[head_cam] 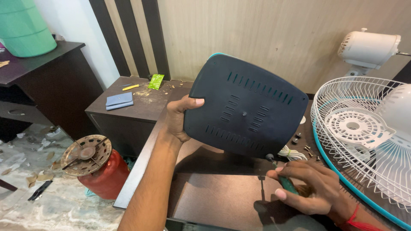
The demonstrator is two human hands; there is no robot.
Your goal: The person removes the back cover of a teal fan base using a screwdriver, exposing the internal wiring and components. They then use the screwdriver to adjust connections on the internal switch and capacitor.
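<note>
Your left hand grips one dark plastic base cover by its left edge, thumb curled over the face and the fingers hidden behind it. The cover is held upright above the brown table, its vented underside facing you; its long axis runs from upper left to lower right, tilted clockwise, with the lower right corner nearest your other hand. Three rows of slots cross the face, plus a short cluster near the middle. Your right hand is pinched around one green-handled screwdriver; the shaft points up and left, its tip just at the cover's lower edge. One bundle of white cord lies on the table just behind that edge, with a few small dark screws scattered near it; their exact count cannot be told. To the right lies one white wire fan guard with a teal rim, and one white fan motor housing stands behind it. One red cylinder stands on the floor to the left.
</note>
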